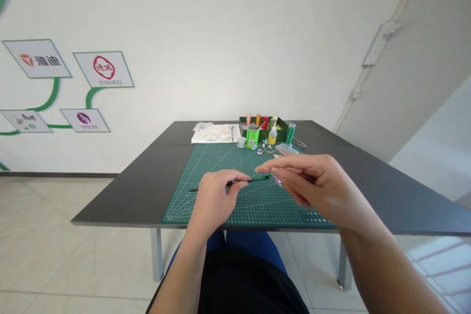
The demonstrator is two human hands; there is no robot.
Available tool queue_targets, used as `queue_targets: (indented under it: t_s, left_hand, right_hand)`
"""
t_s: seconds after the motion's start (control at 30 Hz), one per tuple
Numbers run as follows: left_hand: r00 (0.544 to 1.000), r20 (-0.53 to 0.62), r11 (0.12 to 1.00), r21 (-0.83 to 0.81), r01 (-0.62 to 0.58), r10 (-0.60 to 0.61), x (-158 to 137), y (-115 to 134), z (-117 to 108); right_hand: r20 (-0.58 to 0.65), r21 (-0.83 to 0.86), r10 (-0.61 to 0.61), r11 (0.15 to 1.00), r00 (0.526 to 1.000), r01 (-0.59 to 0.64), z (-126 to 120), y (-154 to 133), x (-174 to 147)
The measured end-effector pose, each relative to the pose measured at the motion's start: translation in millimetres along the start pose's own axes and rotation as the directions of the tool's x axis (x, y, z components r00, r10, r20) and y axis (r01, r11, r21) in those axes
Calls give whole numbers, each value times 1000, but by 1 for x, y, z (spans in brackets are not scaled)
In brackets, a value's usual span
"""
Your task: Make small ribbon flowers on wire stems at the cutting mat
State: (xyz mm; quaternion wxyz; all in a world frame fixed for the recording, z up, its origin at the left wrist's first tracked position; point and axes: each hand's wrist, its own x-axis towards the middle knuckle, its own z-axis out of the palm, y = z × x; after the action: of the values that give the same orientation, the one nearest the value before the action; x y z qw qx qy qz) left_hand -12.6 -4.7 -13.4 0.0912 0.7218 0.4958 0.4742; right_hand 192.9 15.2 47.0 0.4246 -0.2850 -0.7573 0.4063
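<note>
In the head view, the only one, both bare hands are raised over a green cutting mat [217, 159] that lies on a dark tabletop [147, 181]. The left hand [220, 197] is clamped on a thin dark stick [259, 178]: thumb and index finger press together around it near its middle, while the remaining fingers are mostly hidden behind the hand. The stick lies nearly level between the two hands, its narrow dark end pointing out past the left hand and its green stretch reaching toward the right. The right hand [312, 181] is held just beside that green end, palm turned inward, index finger stretched forward and thumb close beneath it, the other fingers loosely bent. A small pinkish-purple piece [277, 181] shows at the thumb tip — whether the fingers pinch it or merely touch it, I cannot tell, nor whether they meet the stick. Well beyond the hands, toward the wall, stand a bright green can [252, 138], a small bottle with a yellow label [273, 136] and a dark green box [281, 135] with colored spools inside. White sheets [215, 134] lie left of the can, and a clear case [287, 149] rests beyond the right hand.
</note>
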Motion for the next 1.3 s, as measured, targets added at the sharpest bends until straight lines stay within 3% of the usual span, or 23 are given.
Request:
queue_targets:
  t_s: [0.47, 0.73, 1.0, 1.17, 1.3]
  left_hand:
    - [999, 22, 999, -40, -31, 32, -3, 10, -1]
    - [999, 30, 996, -77, -40, 43, -4, 13, -1]
    - [999, -19, 994, -100, -44, 42, -5, 12, -2]
    - [996, -80, 995, -88, -40, 33, -7, 8, 0]
    - [993, -118, 998, -58, -30, 23, -8, 4, 1]
  right_hand:
    - [203, -141, -59, 986, 977, 89, -24, 6, 56]
    - [448, -180, -55, 972, 892, 151, -41, 28, 77]
    - [494, -57, -20, 997, 869, 56, -34, 74, 79]
    - [504, 99, 28, 991, 863, -90, -13, 109, 59]
    - [453, 235, 32, 960, 891, -154, 7, 127, 36]
